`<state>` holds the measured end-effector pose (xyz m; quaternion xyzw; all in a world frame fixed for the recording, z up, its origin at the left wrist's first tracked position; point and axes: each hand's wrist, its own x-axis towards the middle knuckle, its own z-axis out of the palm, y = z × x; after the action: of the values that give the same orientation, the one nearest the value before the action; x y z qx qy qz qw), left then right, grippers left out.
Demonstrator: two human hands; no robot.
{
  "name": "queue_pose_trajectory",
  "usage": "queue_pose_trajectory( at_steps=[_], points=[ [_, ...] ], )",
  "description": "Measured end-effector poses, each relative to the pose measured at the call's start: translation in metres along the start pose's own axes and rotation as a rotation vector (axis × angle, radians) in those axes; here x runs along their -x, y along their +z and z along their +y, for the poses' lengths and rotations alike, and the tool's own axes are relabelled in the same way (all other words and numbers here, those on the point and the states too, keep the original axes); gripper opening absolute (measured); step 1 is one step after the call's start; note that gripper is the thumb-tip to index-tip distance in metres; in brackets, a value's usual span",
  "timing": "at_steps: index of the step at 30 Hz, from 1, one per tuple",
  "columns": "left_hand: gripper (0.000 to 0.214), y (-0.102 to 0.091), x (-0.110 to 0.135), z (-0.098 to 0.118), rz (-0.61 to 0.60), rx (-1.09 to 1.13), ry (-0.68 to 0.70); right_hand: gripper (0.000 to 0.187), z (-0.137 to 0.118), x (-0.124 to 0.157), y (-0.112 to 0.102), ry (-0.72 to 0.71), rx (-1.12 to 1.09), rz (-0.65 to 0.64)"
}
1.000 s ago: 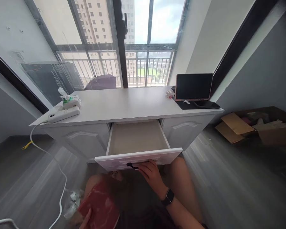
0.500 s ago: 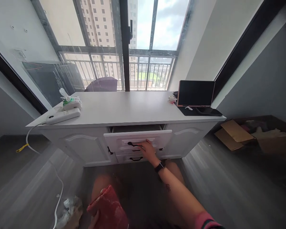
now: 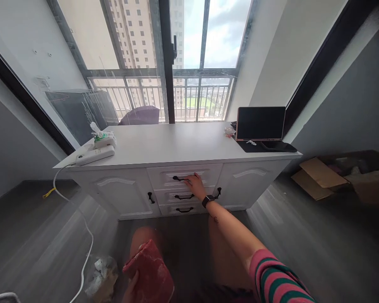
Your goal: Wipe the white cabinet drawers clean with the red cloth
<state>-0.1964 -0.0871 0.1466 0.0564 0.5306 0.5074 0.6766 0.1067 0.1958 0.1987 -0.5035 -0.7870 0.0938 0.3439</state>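
Fingers of the right hand (image 3: 194, 184) curl over the black metal handle (image 3: 179, 179) of the top white wooden drawer (image 3: 185, 177), which sits flush in the white cabinet (image 3: 120, 189), the arm stretched straight to press it home; two more handled drawers lie just below the fingertips; the left hand (image 3: 131, 288), low by the knee, grips a flat red marbled book (image 3: 150, 273) to keep it off the floor.

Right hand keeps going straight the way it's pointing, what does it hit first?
The right hand is already at the top drawer, fingers on its black handle. Going on, it meets that drawer front; the drawer looks shut.
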Motion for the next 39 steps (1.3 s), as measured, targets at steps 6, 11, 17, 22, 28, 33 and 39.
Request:
queue_pose_trajectory(
  at_steps=[6, 11, 17, 22, 28, 33, 39],
  points=[
    [0.03, 0.002, 0.006, -0.044, 0.02, 0.111, -0.063, 0.04, -0.036, 0.055, 0.001, 0.026, 0.075, 0.026],
    [0.02, 0.006, 0.007, -0.053, 0.015, 0.292, -0.086, 0.053, -0.053, 0.168, 0.025, 0.04, 0.001, -0.602],
    [0.022, 0.028, 0.016, -0.046, -0.01, 0.288, -0.135, 0.035, -0.034, 0.238, 0.033, 0.198, 0.129, -1.163],
    [0.017, 0.03, 0.021, -0.052, 0.014, 0.271, -0.094, 0.044, -0.023, 0.226, 0.029, 0.191, 0.15, -1.076],
    [0.029, 0.035, 0.031, -0.063, -0.009, 0.325, -0.089, 0.04, -0.018, 0.23, 0.028, 0.178, 0.154, -1.147],
    [0.024, 0.046, 0.038, -0.068, 0.036, 0.345, -0.122, 0.044, -0.016, 0.235, 0.027, 0.142, 0.147, -1.205],
    [0.016, 0.06, 0.049, -0.07, 0.071, 0.405, -0.101, 0.043, -0.016, 0.232, 0.028, 0.102, 0.134, -1.232]
  ],
)
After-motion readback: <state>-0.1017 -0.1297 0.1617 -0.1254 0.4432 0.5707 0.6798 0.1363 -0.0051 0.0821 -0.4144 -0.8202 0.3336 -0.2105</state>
